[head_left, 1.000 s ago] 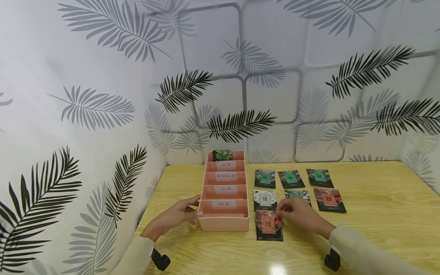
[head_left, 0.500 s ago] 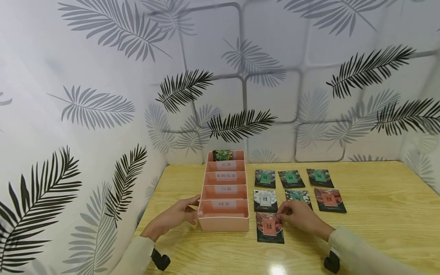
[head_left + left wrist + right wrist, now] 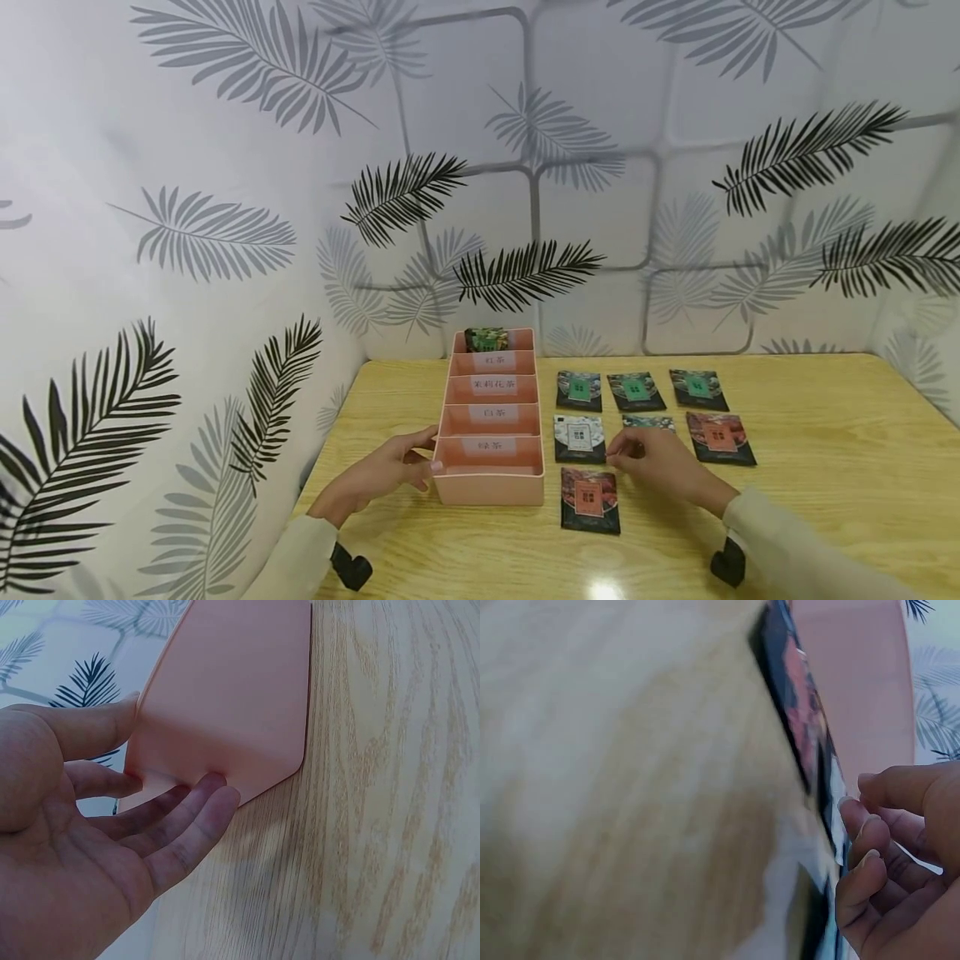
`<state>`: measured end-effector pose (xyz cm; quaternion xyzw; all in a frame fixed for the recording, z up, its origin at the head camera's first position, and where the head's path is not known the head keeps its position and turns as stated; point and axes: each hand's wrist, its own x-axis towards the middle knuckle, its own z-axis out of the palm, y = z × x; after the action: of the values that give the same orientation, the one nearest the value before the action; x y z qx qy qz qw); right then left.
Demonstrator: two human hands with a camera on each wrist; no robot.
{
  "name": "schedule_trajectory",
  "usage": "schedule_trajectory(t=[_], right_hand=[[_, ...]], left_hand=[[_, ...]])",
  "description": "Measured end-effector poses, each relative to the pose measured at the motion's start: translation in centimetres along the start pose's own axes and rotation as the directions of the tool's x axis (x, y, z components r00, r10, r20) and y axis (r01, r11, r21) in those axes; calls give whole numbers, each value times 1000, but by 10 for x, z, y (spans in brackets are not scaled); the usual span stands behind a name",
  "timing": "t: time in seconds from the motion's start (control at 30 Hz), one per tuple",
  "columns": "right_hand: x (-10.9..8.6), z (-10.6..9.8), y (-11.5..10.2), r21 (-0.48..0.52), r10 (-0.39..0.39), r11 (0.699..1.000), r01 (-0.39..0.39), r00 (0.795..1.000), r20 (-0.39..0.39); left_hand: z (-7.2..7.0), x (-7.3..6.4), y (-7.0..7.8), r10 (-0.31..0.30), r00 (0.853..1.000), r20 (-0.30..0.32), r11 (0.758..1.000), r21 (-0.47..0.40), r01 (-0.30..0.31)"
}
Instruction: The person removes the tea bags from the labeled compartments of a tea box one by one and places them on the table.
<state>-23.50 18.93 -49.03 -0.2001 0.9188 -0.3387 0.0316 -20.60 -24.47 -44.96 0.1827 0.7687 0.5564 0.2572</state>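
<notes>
My left hand (image 3: pixel 378 471) is at the front left corner of a long pink divided box (image 3: pixel 489 490). In the left wrist view its thumb and fingers hold the box around this corner. My right hand (image 3: pixel 663 467) hovers low over the table with fingers loosely bent and nothing visible between them. Its fingertips are close to the lower right corner of a white-labelled tea packet (image 3: pixel 579 437); contact cannot be told. Below lies a red-labelled tea packet (image 3: pixel 589 500), apart from the hand. Behind the hand, a packet with pale flowers (image 3: pixel 648 422) is mostly hidden.
Three green-labelled packets (image 3: pixel 636 391) form the back row. Another red packet (image 3: pixel 722 437) lies at the right. Green packaging (image 3: pixel 486 339) sits in the box's rearmost compartment; the dividers bear paper labels (image 3: pixel 492 412). Leaf-patterned wall covering (image 3: pixel 592 208) stands behind the wooden table (image 3: pixel 825 467).
The front red packet has slid slightly toward me, away from the white packet. My right hand has let go of it and shifted up to the white packet's corner. My left hand stays.
</notes>
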Motion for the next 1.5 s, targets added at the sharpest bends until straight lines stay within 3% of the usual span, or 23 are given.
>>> schedule_trajectory(t=[0.6, 1.27, 1.5], right_hand=[[48, -29, -16, 157, -4, 987, 13, 998, -55], [130, -11, -51, 240, -14, 970, 46, 991, -131], [157, -2, -66, 331, -6, 942, 47, 992, -123]], left_hand=[[-2, 0, -1, -4, 1000, 6, 1000, -19, 4], [-4, 2, -5, -1, 1000, -9, 1000, -25, 1], [-6, 1, -7, -15, 1000, -19, 1000, -26, 15]])
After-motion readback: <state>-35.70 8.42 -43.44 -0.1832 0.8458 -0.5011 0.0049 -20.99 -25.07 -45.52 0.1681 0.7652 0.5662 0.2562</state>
